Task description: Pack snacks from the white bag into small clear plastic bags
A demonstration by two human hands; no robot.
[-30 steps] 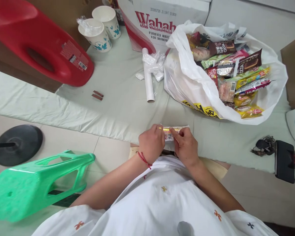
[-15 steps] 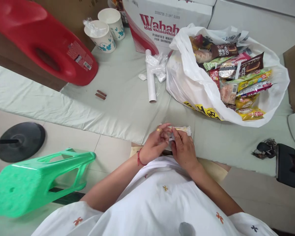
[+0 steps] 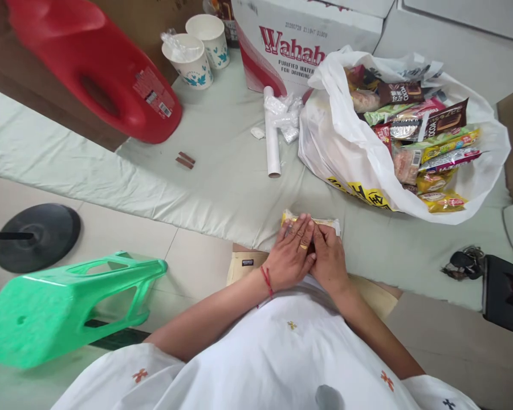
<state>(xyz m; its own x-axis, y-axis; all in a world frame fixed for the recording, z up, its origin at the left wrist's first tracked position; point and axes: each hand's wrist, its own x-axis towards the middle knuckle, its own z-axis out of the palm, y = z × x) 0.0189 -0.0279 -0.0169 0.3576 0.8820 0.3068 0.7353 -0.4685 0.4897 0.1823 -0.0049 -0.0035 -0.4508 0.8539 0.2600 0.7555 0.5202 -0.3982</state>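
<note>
Head view: hands (image 3: 289, 254) meet palms-down over the packet (image 3: 289, 217).

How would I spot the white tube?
Find the white plastic bag of colourful snack packets. Just left of it, in front of the red and white carton, lies a slim white tube. Its straight, round shape and open end set it apart from the crumpled clear plastic touching it.

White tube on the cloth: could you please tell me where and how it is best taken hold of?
I'd pinch the white tube across its bare near half, from above: it lies lengthwise away from you, and crumpled plastic overlaps its far half.
</note>
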